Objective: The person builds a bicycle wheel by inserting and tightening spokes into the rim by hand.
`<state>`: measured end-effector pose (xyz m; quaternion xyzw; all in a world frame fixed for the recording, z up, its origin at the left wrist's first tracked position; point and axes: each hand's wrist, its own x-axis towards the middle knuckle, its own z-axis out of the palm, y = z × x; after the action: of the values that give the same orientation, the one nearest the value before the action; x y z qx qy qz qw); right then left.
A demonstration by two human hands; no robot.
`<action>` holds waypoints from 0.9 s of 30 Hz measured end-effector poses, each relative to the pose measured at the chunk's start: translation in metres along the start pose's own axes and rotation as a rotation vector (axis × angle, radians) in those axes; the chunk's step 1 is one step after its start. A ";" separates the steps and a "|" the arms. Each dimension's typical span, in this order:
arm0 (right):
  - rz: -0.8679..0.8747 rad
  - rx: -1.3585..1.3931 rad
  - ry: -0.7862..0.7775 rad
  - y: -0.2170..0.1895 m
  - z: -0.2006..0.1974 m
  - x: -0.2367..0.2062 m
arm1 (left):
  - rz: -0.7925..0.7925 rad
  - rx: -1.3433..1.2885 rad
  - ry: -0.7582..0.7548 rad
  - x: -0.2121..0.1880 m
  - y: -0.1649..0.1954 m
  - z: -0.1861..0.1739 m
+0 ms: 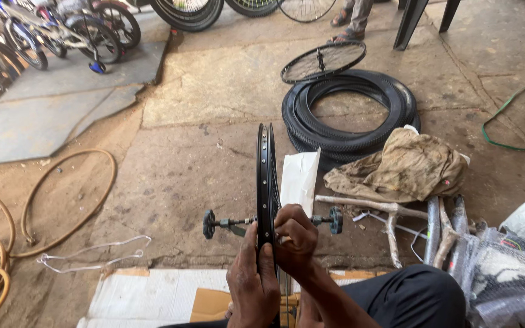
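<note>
A black bicycle wheel rim [267, 176] stands upright, edge-on to me, in the middle of the view. Its axle [229, 223] sticks out to both sides, with a black nut cap at each end. My left hand [251, 282] grips the near part of the rim from below. My right hand [296, 240] is closed on the rim and spokes just right of the hub, fingers curled around them. My dark trouser leg [408, 294] lies at the lower right.
Stacked black tyres [347, 112] with a spoked wheel [323, 61] on top lie ahead. A dirty cloth [402, 167], silver frame parts [439, 228] and plastic-wrapped items sit to the right. Hoses [62, 194] lie left, bicycles [50, 30] far left. Another person's sandalled feet [349, 27] stand beyond.
</note>
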<state>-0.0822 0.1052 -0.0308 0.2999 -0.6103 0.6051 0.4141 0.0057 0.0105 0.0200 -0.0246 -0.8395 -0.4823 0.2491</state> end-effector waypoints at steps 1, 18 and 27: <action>-0.025 0.003 0.005 0.001 0.001 -0.001 | 0.003 0.018 -0.010 0.000 0.000 -0.001; 0.631 0.582 -0.350 0.033 -0.058 -0.051 | 0.041 -0.059 0.009 0.011 0.018 -0.007; 0.786 0.502 -0.306 0.036 -0.055 -0.050 | 0.012 -0.108 0.027 0.019 0.032 -0.019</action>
<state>-0.0815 0.1559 -0.0954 0.2227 -0.5664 0.7931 -0.0252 0.0053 0.0083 0.0612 -0.0368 -0.8086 -0.5258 0.2615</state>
